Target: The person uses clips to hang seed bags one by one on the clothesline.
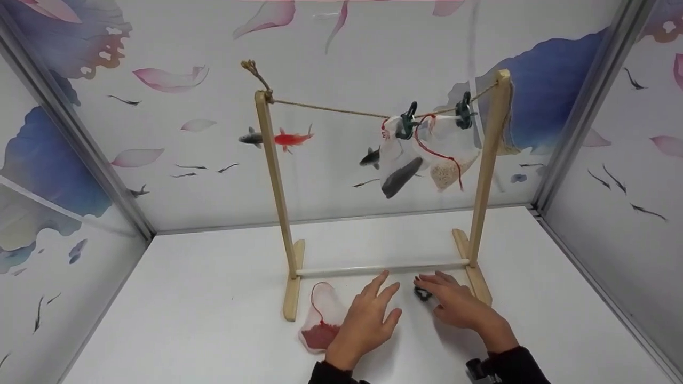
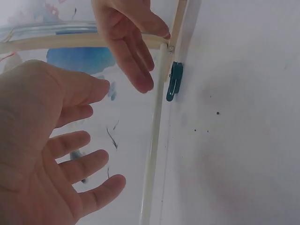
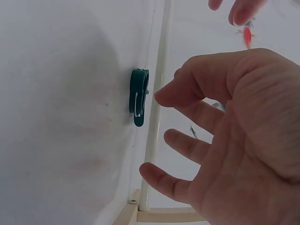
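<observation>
A dark green clip (image 1: 422,293) lies on the white table, just in front of the rack's white crossbar. My right hand (image 1: 460,305) hovers over it with loosely bent fingers; the right wrist view shows a gap between the fingers and the clip (image 3: 139,97). To the left, my left hand (image 1: 367,320) is held above the table, its fingers spread and nothing in them. Beside and partly behind that hand lies a sheer white drawstring bag (image 1: 323,320) with a red cord and something dark red inside. The left wrist view also shows the clip (image 2: 175,81), beyond both hands.
A wooden rack (image 1: 275,186) stands across the table with a rope (image 1: 331,110) strung between its posts. Two green clips hold a bag with a dark grey item (image 1: 400,176) and a bag of beige grains (image 1: 448,170) on the rope. Printed panels (image 1: 192,176) enclose the table.
</observation>
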A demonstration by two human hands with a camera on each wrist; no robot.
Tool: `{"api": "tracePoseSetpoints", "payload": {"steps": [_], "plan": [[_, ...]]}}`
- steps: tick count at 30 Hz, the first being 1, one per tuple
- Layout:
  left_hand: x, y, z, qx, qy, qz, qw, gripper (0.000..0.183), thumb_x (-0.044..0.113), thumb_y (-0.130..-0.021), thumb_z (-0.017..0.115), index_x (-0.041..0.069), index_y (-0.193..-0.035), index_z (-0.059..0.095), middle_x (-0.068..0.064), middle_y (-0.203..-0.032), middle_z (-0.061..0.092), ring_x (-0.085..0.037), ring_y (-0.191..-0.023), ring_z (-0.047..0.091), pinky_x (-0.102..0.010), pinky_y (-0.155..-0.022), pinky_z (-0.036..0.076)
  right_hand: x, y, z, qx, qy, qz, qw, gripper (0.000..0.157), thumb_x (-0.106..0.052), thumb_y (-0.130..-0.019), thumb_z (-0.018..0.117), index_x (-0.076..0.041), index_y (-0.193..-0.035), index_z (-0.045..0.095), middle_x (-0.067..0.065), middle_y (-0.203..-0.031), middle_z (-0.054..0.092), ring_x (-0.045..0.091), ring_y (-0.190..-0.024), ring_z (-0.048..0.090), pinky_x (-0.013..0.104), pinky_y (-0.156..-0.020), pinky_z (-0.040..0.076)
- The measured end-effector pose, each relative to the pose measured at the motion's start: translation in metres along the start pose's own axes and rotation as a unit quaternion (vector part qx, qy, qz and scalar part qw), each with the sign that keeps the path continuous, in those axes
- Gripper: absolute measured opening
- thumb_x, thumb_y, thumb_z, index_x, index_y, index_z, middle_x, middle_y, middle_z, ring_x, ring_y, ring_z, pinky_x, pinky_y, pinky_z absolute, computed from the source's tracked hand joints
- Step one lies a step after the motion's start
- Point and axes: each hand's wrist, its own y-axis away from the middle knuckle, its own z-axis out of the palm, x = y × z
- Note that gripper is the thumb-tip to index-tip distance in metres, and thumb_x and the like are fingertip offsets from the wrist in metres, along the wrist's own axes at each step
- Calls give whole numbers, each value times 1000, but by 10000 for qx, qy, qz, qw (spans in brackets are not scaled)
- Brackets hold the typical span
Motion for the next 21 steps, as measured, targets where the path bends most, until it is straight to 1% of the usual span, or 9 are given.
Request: {"api": "tracePoseSetpoints", "payload": {"steps": [2,4,5,7,10,12,16,18,21], "plan": [[3,2,0,-148,-101,73,9998,42,21,-94,70,8,-134,64,-15,-148,51,-28,-129,55,-44,-87,54,-1,0,1,-191,-7,366,9991,60,15,-83,63,-4,-140,59,21,-147,50,54,-139,34,82,-92,32],[5,3,-1,-303,-178,90,9993,41,22,-94,70,7,-132,65,-14,-146,53,-28,-128,55,-43,-88,54,-2,1,2,-318,0,611,9976,57,14,-85,64,-6,-138,61,20,-147,50,53,-139,34,84,-92,30],[6,4,-2,-415,-195,61,9989,40,22,-95,70,7,-132,66,-14,-145,54,-27,-127,56,-42,-89,54,-3,1,2,-333,16,680,9971,55,14,-85,64,-6,-137,63,19,-146,51,52,-139,35,83,-92,30],[9,4,-3,-711,-210,-17,9972,38,22,-95,69,7,-130,66,-13,-142,56,-27,-125,57,-42,-89,54,-4,2,2,-320,81,720,9969,53,16,-84,63,-7,-131,67,17,-140,56,48,-132,44,78,-92,37],[12,5,-5,-1268,-205,-215,9915,37,25,-96,68,6,-129,67,-11,-139,58,-26,-124,58,-42,-91,53,-8,2,2,-221,130,650,9976,53,21,-80,63,-10,-121,73,10,-124,62,38,-114,55,66,-84,47],[13,6,-6,-1505,-212,-269,9880,37,26,-97,68,5,-127,68,-11,-137,60,-26,-123,58,-42,-92,52,-11,2,2,-159,128,554,9983,52,23,-77,64,-13,-112,77,4,-111,64,31,-102,58,59,-78,49],[13,6,-7,-1608,-224,-287,9863,37,26,-96,68,4,-126,69,-11,-135,61,-25,-122,59,-41,-94,52,-15,1,4,-102,-61,193,9997,44,20,-73,73,-15,-99,80,-3,-94,63,24,-89,60,51,-76,51],[13,6,-7,-1634,-218,-292,9859,37,27,-96,68,4,-125,69,-11,-134,62,-25,-121,59,-40,-94,52,-16,0,5,-146,-171,-52,9997,39,16,-72,79,-15,-95,80,-5,-89,63,20,-85,61,45,-75,52],[11,7,-6,-1716,-188,-325,9845,39,28,-94,70,3,-124,69,-12,-132,63,-26,-121,59,-40,-94,52,-17,-3,6,-304,-346,-339,9984,35,14,-71,81,-13,-94,79,-5,-86,65,17,-81,60,37,-73,50]]}}
